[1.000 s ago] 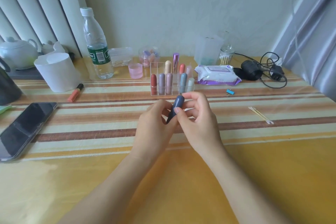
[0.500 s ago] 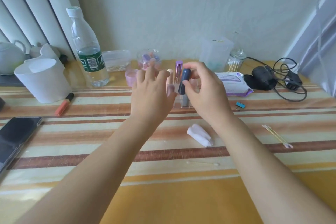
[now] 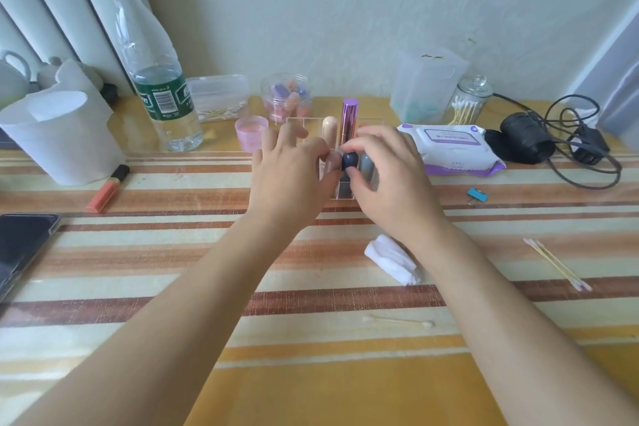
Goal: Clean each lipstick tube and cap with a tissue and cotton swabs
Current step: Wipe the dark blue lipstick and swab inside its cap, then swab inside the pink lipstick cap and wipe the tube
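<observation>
Right hand (image 3: 390, 183) pinches navy lipstick (image 3: 349, 161) upright in a front slot of the clear organizer (image 3: 342, 193), apparently re-racking it; left hand (image 3: 290, 180), fingers loosely spread, rests on the organizer, likely steadying it.

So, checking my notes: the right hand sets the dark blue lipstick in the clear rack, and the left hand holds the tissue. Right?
No: the head view shows the tissue lying on the table by the right forearm, not in the left hand. The right hand does hold the lipstick.
</observation>
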